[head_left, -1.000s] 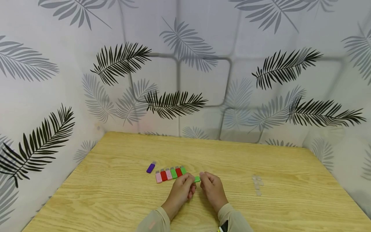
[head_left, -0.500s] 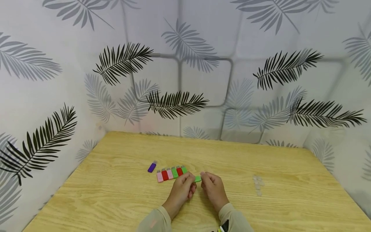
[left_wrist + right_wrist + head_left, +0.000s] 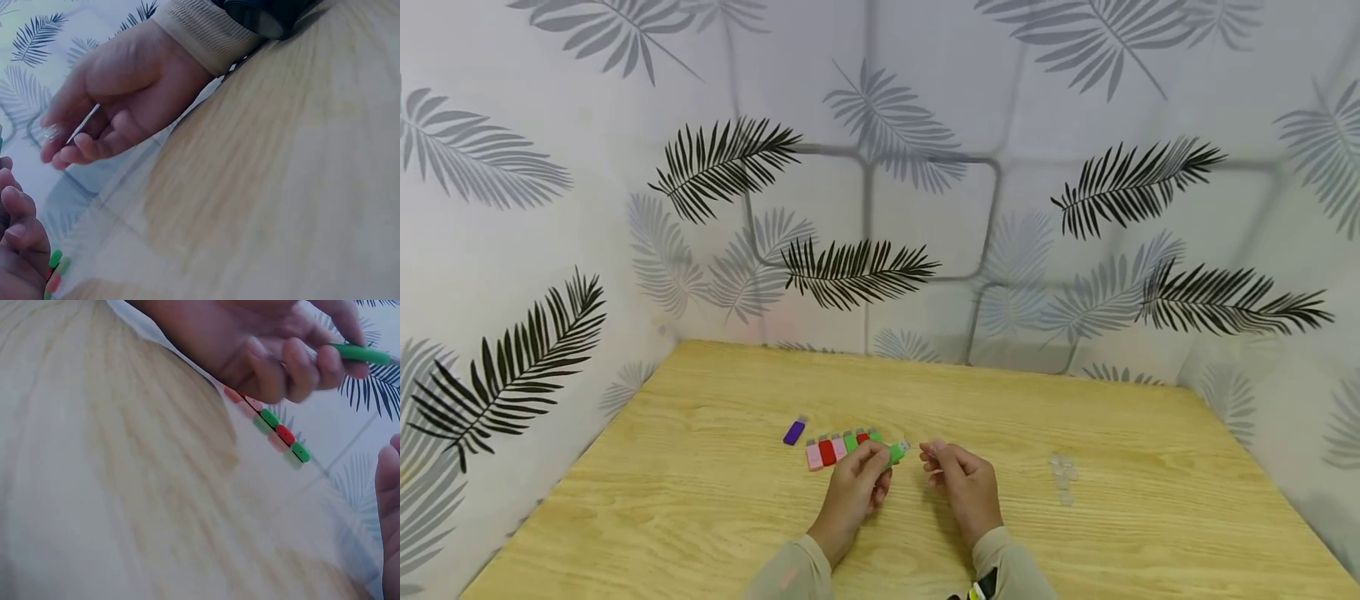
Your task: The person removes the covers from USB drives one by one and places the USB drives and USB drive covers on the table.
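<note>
My left hand pinches a green USB flash drive between thumb and fingers, its metal plug bare and pointing right. Opposite it, a little way off, my right hand pinches a small clear cap at its fingertips. Cap and plug are apart. In the right wrist view the same green drive sticks out past the left fingertips. Just behind the left hand lies a row of pink, red and green flash drives, side by side with plugs away from me; the hand hides part of its right end.
A purple flash drive lies alone to the left of the row. Several clear caps lie loose on the wooden table, right of the right hand. A leaf-patterned curtain hangs at the table's back edge.
The hands were together at the green flash drive and have moved apart. The plug now shows bare, and the clear cap is in the right fingertips.
</note>
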{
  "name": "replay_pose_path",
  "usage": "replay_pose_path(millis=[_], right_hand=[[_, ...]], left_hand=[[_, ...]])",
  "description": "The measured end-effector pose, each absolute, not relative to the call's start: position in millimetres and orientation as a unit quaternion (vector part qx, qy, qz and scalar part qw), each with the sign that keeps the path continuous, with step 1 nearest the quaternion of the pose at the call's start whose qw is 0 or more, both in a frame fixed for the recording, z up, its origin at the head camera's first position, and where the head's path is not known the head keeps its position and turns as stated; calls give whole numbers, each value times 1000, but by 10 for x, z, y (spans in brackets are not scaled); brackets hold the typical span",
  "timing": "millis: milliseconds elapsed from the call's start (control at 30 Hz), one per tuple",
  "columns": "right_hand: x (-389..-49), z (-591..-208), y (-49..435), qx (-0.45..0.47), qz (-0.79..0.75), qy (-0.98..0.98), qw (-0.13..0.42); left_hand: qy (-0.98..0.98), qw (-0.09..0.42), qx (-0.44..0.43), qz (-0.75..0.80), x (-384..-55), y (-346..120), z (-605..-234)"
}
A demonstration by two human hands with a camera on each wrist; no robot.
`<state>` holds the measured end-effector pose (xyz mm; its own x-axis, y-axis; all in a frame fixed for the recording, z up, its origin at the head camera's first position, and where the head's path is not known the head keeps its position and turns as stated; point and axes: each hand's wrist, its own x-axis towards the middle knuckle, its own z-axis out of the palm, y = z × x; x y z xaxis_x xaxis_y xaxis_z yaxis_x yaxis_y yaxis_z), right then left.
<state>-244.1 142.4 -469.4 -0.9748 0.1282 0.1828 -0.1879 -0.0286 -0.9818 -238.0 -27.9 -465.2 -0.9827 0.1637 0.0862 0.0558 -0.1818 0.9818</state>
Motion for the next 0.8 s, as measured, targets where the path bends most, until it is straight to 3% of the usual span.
replay_pose_path(millis=[267, 400, 533, 800], right_hand=[[-2425, -4753, 1588, 26, 729, -675, 110], [-2372, -4754, 1743, 23, 732, -675, 88], [-2325, -4760, 1930, 20, 726, -680, 100], [-2065, -4729, 2283, 36, 725, -681, 97]], left_hand=[[651, 0, 74, 756, -2384, -662, -4660], [665, -45, 51, 744, -2439, -938, -4675], [673, -84, 13, 735, -2484, -1180, -4695], [704, -93, -6, 704, -2446, -1411, -4704]])
